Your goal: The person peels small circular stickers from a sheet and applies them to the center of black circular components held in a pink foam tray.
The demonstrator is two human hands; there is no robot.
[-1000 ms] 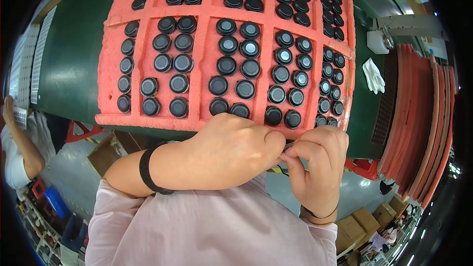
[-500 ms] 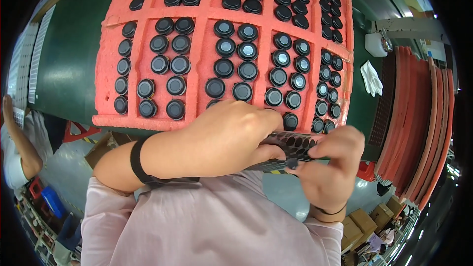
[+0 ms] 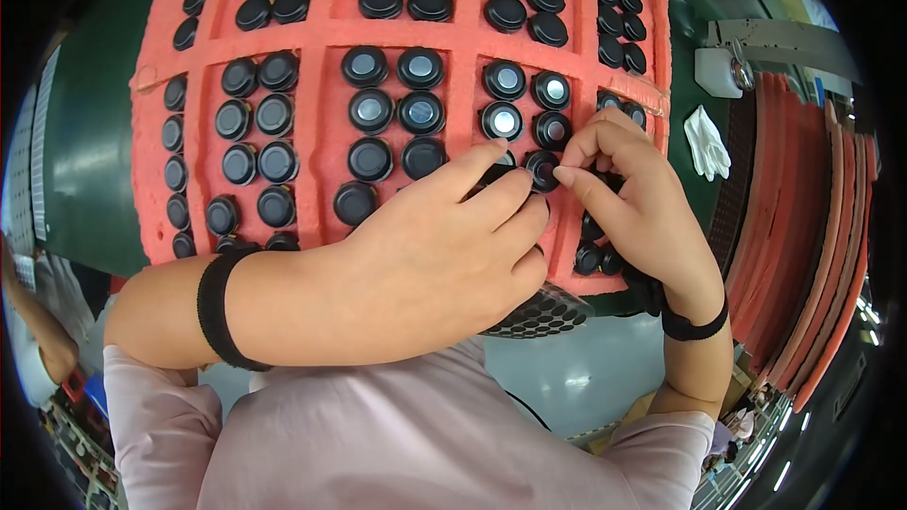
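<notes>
A red foam tray (image 3: 321,36) fills the upper view, its ribbed sections packed with black round caps (image 3: 370,110), some with shiny centres. My left hand (image 3: 444,246) reaches across to the right, its index finger lying on the tray by a cap. A dark perforated piece (image 3: 546,317) shows under its curled lower fingers. My right hand (image 3: 635,203) comes in from the right, thumb and index pinching one black cap (image 3: 542,168) in the tray's right-hand section. The two hands' fingertips touch there. Both wrists wear black bands.
A white glove (image 3: 707,142) and a white container (image 3: 716,72) lie on the green surface right of the tray. Stacked red trays (image 3: 803,227) stand along the right edge. Another person's arm (image 3: 33,340) shows at the far left.
Both hands have moved up from below the tray's near edge onto its right-hand section. The dark perforated piece, held between both hands before, is now under the left hand only.
</notes>
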